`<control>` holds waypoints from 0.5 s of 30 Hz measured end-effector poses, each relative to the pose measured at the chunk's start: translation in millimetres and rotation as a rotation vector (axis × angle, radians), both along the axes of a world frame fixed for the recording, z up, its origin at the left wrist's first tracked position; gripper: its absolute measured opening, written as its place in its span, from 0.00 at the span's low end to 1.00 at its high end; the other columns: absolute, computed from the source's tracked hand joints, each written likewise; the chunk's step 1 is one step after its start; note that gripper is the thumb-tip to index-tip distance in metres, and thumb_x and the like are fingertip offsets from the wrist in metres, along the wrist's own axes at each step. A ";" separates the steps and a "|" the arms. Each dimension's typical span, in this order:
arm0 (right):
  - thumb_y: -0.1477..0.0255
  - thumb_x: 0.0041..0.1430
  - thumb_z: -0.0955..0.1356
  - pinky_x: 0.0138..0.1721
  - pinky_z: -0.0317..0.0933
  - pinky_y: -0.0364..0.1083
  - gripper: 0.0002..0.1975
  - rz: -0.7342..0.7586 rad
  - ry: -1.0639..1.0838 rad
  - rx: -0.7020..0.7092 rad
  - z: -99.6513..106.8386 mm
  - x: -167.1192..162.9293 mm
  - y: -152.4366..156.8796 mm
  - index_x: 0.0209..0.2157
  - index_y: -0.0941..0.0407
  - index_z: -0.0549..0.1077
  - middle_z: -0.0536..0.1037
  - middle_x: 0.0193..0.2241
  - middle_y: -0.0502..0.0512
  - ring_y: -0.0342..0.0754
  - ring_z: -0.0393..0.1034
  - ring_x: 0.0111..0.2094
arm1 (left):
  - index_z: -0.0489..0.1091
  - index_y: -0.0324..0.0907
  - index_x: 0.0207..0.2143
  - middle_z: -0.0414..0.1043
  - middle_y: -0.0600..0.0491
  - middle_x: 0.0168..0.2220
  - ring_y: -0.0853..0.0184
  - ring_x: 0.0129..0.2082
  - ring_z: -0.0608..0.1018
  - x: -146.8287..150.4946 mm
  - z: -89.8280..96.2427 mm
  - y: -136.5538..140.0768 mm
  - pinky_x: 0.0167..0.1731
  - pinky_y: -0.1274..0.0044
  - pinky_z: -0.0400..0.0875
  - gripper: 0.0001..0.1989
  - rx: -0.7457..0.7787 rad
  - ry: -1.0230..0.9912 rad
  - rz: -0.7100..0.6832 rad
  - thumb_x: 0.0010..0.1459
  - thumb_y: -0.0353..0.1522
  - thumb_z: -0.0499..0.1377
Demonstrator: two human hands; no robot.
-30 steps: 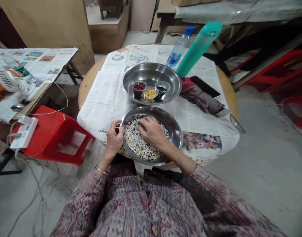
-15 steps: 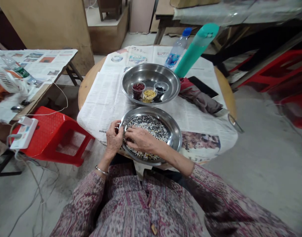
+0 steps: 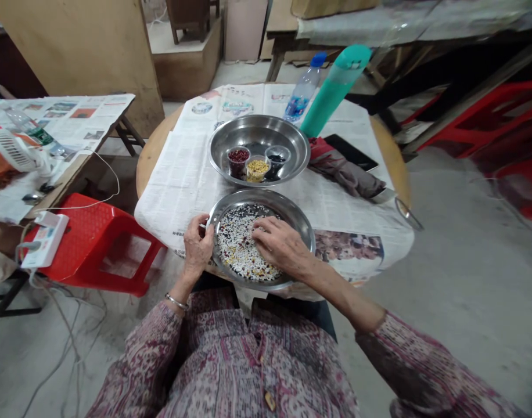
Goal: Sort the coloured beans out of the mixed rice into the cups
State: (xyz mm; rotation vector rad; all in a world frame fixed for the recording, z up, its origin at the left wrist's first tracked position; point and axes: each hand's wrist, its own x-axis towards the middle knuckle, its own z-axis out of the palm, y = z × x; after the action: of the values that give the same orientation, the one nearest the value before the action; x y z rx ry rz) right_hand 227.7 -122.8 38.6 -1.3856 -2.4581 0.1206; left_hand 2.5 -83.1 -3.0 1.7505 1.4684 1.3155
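Note:
A shallow steel basin sits at the near edge of the round table, its bottom covered with mixed white, black, yellow and dark red grains. My left hand is closed at the basin's left rim, thumb against the edge. Over the right half of the grains is my right hand, fingers bent down and together; whatever they pinch is too small to make out. Just beyond, a second steel basin holds three clear cups: red beans, yellow beans and black beans.
Newspaper covers the table. Behind the far basin stand a water bottle and a teal cylinder; a folded umbrella and dark phone lie right. A red stool with a power strip is left.
My right hand has moved right, from beside my left hand to over the middle-right of the near basin, uncovering grains on the left. My left hand stays at the rim.

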 end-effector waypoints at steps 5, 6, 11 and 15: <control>0.74 0.65 0.65 0.47 0.65 0.51 0.05 -0.176 0.151 -0.023 -3.9 18.0 -15.0 0.37 0.54 0.74 0.78 0.39 0.58 0.52 0.71 0.43 | 0.72 0.43 0.44 0.70 0.47 0.45 0.61 0.45 0.74 -5.2 15.2 0.5 0.48 0.67 0.71 0.12 0.222 0.263 0.041 0.57 0.25 0.62; 0.72 0.65 0.66 0.45 0.65 0.50 0.04 -0.191 0.143 -0.045 -3.9 20.8 -17.9 0.37 0.54 0.74 0.78 0.38 0.57 0.52 0.72 0.42 | 0.72 0.43 0.45 0.70 0.47 0.46 0.58 0.48 0.73 -6.1 21.2 0.4 0.51 0.65 0.69 0.12 0.266 0.337 0.016 0.58 0.25 0.62; 0.61 0.61 0.72 0.40 0.59 0.49 0.11 -0.188 -0.049 -0.091 2.0 29.2 -28.4 0.34 0.55 0.74 0.79 0.34 0.56 0.53 0.71 0.40 | 0.71 0.42 0.48 0.72 0.47 0.46 0.56 0.49 0.71 -6.0 51.7 -4.5 0.52 0.65 0.68 0.15 0.216 0.692 -0.294 0.58 0.31 0.65; 0.60 0.59 0.73 0.40 0.54 0.49 0.13 -0.175 -0.191 -0.088 1.7 28.5 -33.5 0.30 0.55 0.73 0.80 0.33 0.56 0.54 0.70 0.40 | 0.70 0.44 0.50 0.71 0.48 0.51 0.55 0.52 0.70 0.9 65.6 -13.0 0.54 0.63 0.67 0.21 0.000 1.016 -0.508 0.57 0.39 0.68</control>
State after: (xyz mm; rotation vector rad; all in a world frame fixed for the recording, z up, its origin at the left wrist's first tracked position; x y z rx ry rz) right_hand 256.2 -156.3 40.3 -1.7163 -2.4936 0.0598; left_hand 3.4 -96.2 62.6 2.7249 1.2661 0.1135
